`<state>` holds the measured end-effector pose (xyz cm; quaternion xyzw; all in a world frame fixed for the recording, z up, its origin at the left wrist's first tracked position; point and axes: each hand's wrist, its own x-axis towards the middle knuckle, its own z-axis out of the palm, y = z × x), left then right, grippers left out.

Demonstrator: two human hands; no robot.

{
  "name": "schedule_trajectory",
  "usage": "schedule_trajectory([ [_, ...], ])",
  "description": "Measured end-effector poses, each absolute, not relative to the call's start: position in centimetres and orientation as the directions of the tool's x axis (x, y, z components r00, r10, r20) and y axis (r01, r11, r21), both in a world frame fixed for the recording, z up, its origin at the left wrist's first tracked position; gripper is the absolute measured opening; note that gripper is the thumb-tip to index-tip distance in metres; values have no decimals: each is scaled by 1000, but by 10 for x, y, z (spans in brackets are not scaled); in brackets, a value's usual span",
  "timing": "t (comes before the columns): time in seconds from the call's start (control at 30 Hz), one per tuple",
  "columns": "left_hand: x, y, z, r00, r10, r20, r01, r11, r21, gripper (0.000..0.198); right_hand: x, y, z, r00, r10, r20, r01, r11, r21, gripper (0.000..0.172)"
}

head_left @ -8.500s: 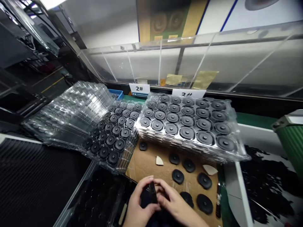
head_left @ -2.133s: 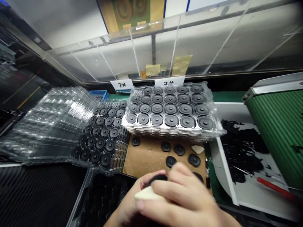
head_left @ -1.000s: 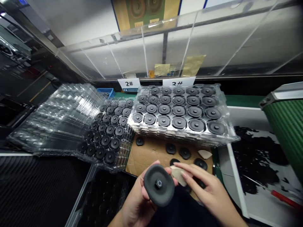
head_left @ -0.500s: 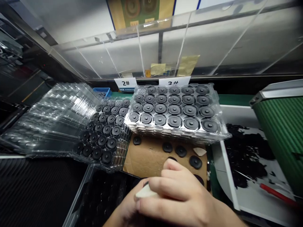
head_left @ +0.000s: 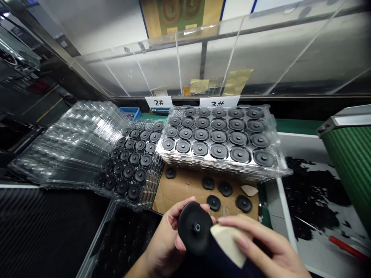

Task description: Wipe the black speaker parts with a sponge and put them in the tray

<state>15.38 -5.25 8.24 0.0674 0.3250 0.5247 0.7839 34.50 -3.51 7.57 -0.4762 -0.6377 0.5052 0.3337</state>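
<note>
My left hand grips a round black rubber disc by its edge, its face with a small central nub turned toward me. Beside it, my right hand pinches a cream-coloured wedge, perhaps sponge, whose tip is close to the disc's right edge; whether they touch I cannot tell. Beyond my hands, several similar discs lie on a brown cardboard sheet, among them a near disc. A second cream wedge rests at the cardboard's right side.
Behind the cardboard stands a stack of clear trays filled with discs. More trays lean at left beside another disc-filled stack. At right, a white bin holds black scraps and a red-handled tool, near a green ribbed surface.
My right hand has moved right, away from my left, with the cream wedge. The disc, mostly covered before, now shows its face. The view has shifted slightly.
</note>
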Motion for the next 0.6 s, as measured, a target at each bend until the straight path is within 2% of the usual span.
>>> schedule_trajectory([
  [0.03,155,-53,83,233,860,-453,-778,444,444,61,346,-35,75,-248,967,-66,298,11,-955,18],
  [0.1,158,-53,83,223,841,-492,-772,461,438,61,342,-34,80,-152,988,1,316,49,-948,19],
  [0.2,160,-56,79,224,816,-534,-738,500,454,64,324,-32,91,-193,945,266,359,320,-877,25],
  [0.27,159,-57,77,202,807,-555,-713,510,482,59,309,-31,98,-276,836,475,329,546,-771,27],
  [0.3,158,-57,77,174,807,-564,-710,500,496,57,304,-31,101,-339,787,515,299,610,-734,26],
  [0.33,157,-57,78,141,811,-568,-714,481,509,56,300,-29,103,-401,761,509,274,630,-727,24],
  [0.4,156,-56,81,112,824,-556,-733,446,513,59,295,-27,108,-545,750,375,266,579,-771,24],
  [0.47,159,-55,85,159,832,-532,-726,464,508,55,292,-24,109,-557,760,334,296,557,-776,25],
  [0.57,162,-53,89,276,789,-548,-689,560,459,30,289,-26,105,-388,746,541,281,655,-701,26],
  [0.6,161,-53,90,282,783,-555,-692,566,448,28,291,-27,104,-382,729,567,261,674,-691,27],
])
